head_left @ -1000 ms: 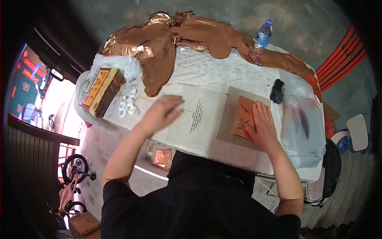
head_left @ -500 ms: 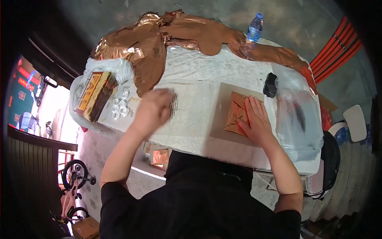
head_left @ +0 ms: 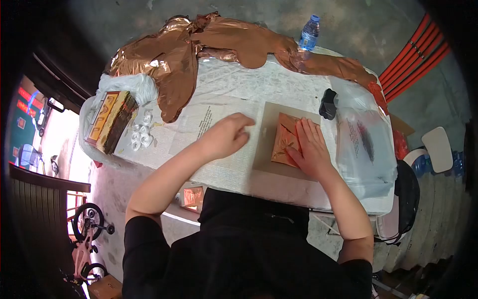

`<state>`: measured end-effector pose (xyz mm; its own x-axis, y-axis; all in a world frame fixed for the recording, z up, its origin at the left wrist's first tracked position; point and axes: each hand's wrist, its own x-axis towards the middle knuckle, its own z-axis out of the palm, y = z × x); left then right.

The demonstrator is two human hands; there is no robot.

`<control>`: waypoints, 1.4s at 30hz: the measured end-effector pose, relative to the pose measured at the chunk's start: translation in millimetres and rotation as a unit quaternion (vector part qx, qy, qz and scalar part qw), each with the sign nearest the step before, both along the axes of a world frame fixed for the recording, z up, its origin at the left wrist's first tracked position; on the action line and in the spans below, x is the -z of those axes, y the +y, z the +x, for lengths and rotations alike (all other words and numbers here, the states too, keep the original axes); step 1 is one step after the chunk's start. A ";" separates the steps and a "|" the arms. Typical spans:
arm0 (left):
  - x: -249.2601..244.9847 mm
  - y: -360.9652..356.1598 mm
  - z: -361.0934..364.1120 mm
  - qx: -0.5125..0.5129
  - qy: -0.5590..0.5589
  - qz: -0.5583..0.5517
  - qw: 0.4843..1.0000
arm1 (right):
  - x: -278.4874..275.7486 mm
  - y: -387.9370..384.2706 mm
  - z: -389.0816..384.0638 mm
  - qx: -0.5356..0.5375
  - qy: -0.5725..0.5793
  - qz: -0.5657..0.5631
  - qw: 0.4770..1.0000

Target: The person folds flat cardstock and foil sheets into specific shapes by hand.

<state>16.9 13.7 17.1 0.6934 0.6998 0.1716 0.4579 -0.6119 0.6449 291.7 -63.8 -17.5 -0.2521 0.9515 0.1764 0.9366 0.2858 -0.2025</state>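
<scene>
A copper-coloured square with an embossed leaf-like pattern (head_left: 285,134) lies on a larger grey-brown sheet (head_left: 269,114) on the table. My right hand (head_left: 311,152) rests flat over its right side, fingers stretched and thumb spread across the pattern. To the left of the sheet, my left hand (head_left: 230,135) hovers above the white table covering, its fingers curled in. Whatever those fingers may hold is hidden. Right of the sheet sits a small black object (head_left: 327,104), close to a clear plastic bag (head_left: 366,149).
Crumpled copper foil (head_left: 234,37) runs along the table's far edge, near a water bottle (head_left: 309,34). On the left are a stack of gold-trimmed pieces (head_left: 113,122) and several small white lumps (head_left: 142,136). A bicycle (head_left: 88,229) stands on the floor.
My left hand has moved right, closer to the grey-brown sheet. My right hand stays on the copper square. The whole view has shifted slightly.
</scene>
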 end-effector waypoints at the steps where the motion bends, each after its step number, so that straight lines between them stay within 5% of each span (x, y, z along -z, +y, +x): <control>1: -0.2 0.1 12.7 -0.043 -0.015 -0.083 0.996 | -1.1 -0.1 -0.3 0.000 -0.002 0.000 1.000; 5: -7.2 11.9 38.3 -0.071 0.093 -0.150 0.982 | -2.1 0.3 -1.1 0.005 0.005 -0.007 1.000; 8: 19.1 32.3 34.2 -0.056 -0.094 -0.339 0.934 | -0.4 0.0 -1.4 0.008 0.009 -0.007 1.000; 11: 17.5 26.9 37.8 -0.118 -0.187 -0.399 0.890 | -1.5 0.3 -1.0 0.011 0.014 -0.009 1.000; 15: 14.2 22.2 42.7 -0.073 -0.126 -0.400 0.905 | -4.4 -0.9 -2.7 0.005 0.029 -0.005 1.000; 17: 15.2 18.9 45.3 -0.080 -0.034 -0.312 0.946 | -4.7 -0.1 -3.4 -0.004 0.023 -0.001 1.000; 24: 12.6 8.1 12.4 -0.110 -0.045 -0.306 0.945 | 3.5 3.3 -31.1 -0.020 0.013 -0.006 1.000; 27: 12.2 -7.2 1.3 -0.148 -0.067 -0.185 0.969 | 7.5 4.5 -31.1 -0.023 0.007 0.012 1.000; 29: 10.0 -15.5 -5.4 -0.184 0.060 0.180 0.964 | 7.6 4.5 -31.1 -0.022 0.001 0.010 1.000; 42: 24.9 -22.5 -7.7 -0.166 -0.011 0.147 0.975 | 4.0 3.8 -32.2 -0.026 0.009 0.008 1.000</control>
